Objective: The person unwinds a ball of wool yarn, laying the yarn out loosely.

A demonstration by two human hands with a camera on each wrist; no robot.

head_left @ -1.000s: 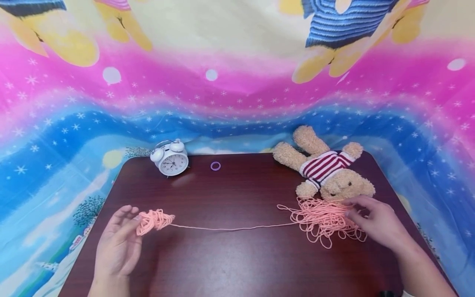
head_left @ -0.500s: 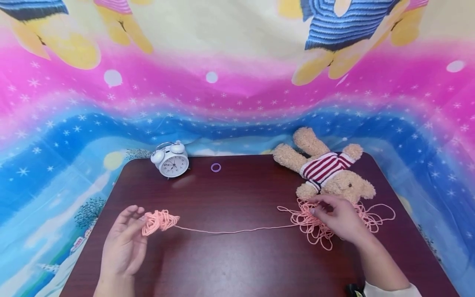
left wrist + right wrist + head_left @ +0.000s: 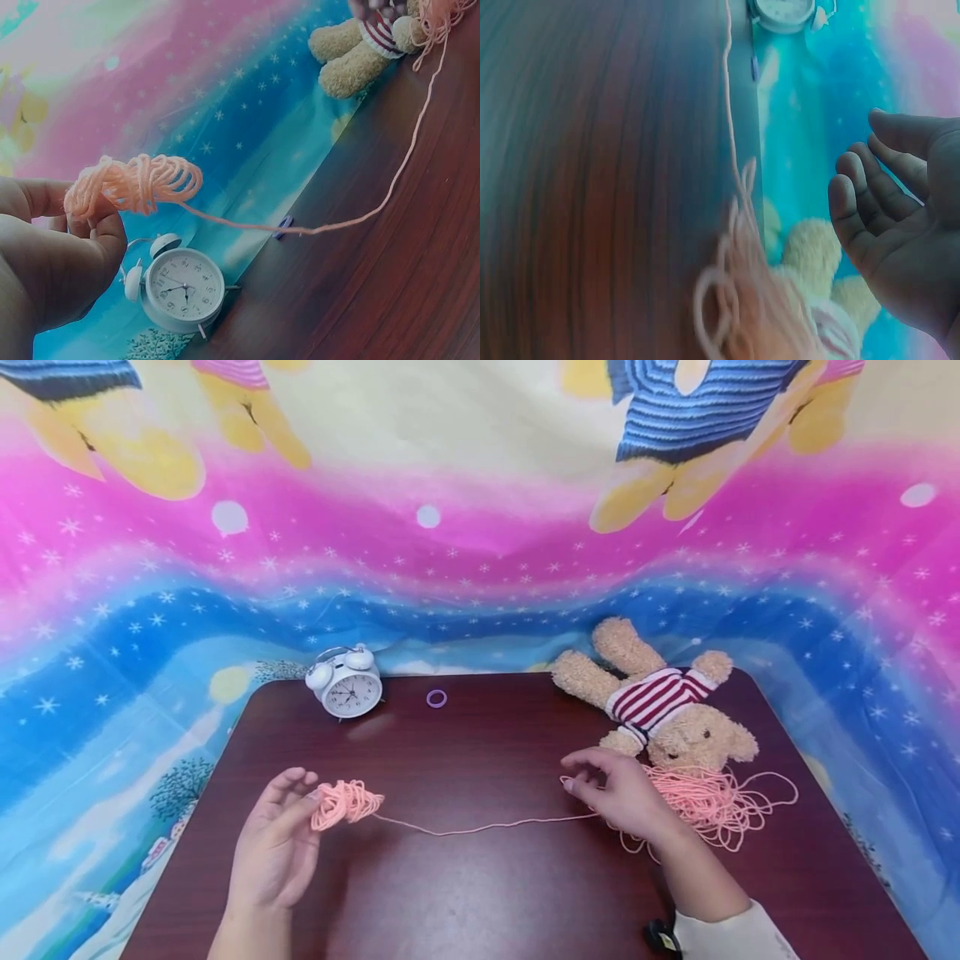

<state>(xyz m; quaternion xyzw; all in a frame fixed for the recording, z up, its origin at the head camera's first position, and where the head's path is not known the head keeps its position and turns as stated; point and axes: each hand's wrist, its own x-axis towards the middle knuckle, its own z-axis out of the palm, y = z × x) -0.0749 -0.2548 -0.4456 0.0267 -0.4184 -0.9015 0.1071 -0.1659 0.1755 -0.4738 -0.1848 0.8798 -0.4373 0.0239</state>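
My left hand (image 3: 273,843) pinches a small wound bundle of peach yarn (image 3: 345,804), held up over the table's left half. From its tip one slack strand (image 3: 465,832) runs right to a loose heap of the same yarn (image 3: 705,802) beside the teddy bear's head. My right hand (image 3: 618,793) hovers over the heap's left side, hiding part of it in the head view. Its fingers are loosely bent with nothing between them, as the right wrist view shows. In the left wrist view the wound bundle (image 3: 135,186) sits between thumb and fingers.
A teddy bear (image 3: 667,702) in a red-and-white striped top lies at the back right. A white twin-bell alarm clock (image 3: 351,687) stands at the back left, with a purple ring (image 3: 437,698) to its right. A printed cloth (image 3: 480,552) hangs behind the dark wooden table (image 3: 480,735).
My right hand has moved left across the yarn heap, uncovering its right side, where a loop now sticks out. My left hand has shifted slightly right with the wound bundle, and the strand sags more.
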